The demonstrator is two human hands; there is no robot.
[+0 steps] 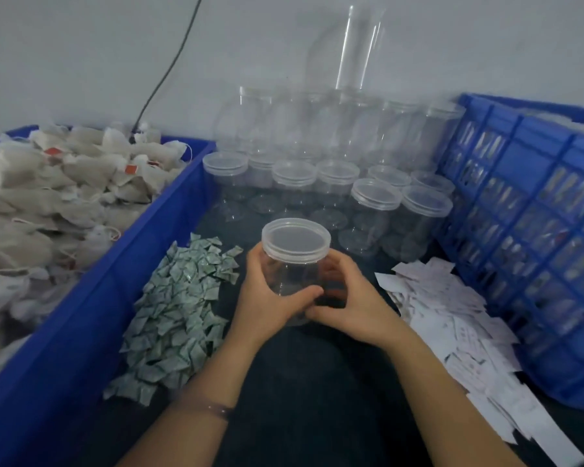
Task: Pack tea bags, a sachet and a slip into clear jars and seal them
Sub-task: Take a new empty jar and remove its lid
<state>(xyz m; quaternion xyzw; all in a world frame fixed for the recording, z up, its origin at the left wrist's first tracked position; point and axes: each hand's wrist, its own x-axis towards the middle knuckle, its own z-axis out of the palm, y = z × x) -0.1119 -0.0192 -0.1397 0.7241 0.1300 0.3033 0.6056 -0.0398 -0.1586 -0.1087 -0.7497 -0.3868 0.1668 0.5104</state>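
Observation:
A clear plastic jar [292, 264] with its lid [296, 238] on stands in the middle of the dark table. My left hand [270, 298] grips its left side, thumb across the front. From the right, my right hand [348, 301] wraps around the jar. The jar looks empty. A heap of tea bags [48, 203] fills the blue bin [91, 298] on the left. Small green-and-white sachets [182, 308] lie in a pile left of my hands. White paper slips [452, 318] are spread to the right.
Several lidded clear jars [338, 183] stand in rows behind, with more stacked against the wall. A blue slatted crate [533, 230] holding packed jars stands on the right. A black cable [169, 69] runs down the wall.

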